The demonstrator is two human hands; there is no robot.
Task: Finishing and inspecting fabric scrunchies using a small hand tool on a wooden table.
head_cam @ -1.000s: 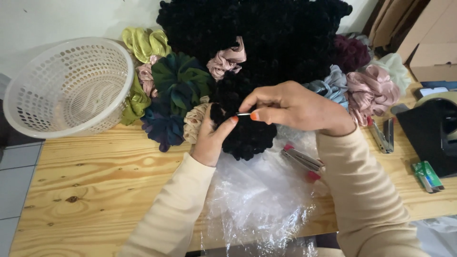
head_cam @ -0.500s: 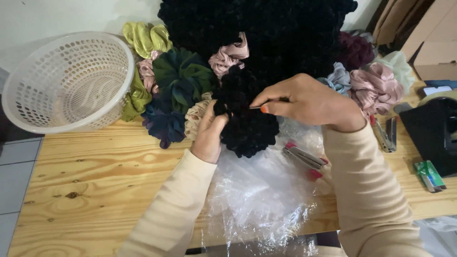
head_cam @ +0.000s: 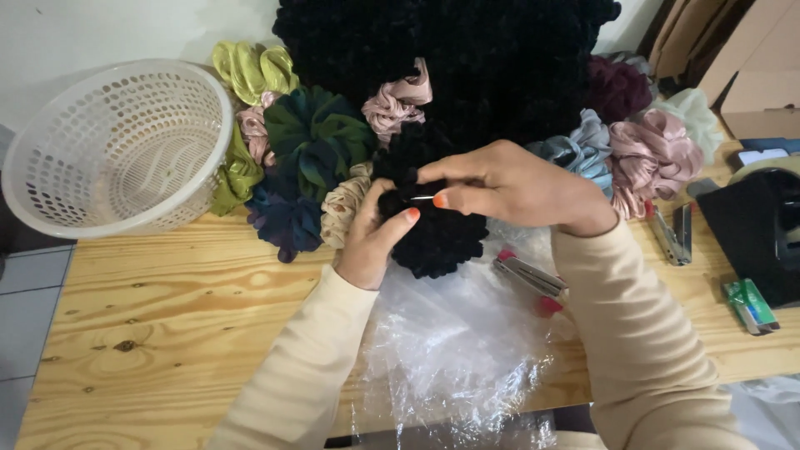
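The wooden table (head_cam: 167, 317) carries everything, and places here are given from the black scrunchie (head_cam: 437, 233) held near its middle. Behind that scrunchie rises a big heap of black scrunchies (head_cam: 467, 58), the largest mass on the table. Well off to its left stands a white perforated plastic basket (head_cam: 117, 150), tilted on its side. Directly in front of it, toward the person, lies a crumpled sheet of clear plastic wrap (head_cam: 454, 350). Far to its right sits a black tape dispenser (head_cam: 762, 229). Between basket and scrunchie lie a dark green scrunchie (head_cam: 317, 137), a navy one (head_cam: 283, 217) and a beige one (head_cam: 343, 208), the beige touching the left hand. To the right, beyond the right hand, a dusty pink satin scrunchie (head_cam: 654, 154) lies near a metal stapler (head_cam: 671, 233); another stapler with red ends (head_cam: 529, 279) lies just in front on the plastic.

The left hand (head_cam: 371, 237) grips the black scrunchie's left edge, fingers curled closed around the fabric, thumb pressed on top. The right hand (head_cam: 517, 187) pinches closed, thumb and forefinger holding a thin, pale sliver (head_cam: 422, 197) against the scrunchie; what it is cannot be told.
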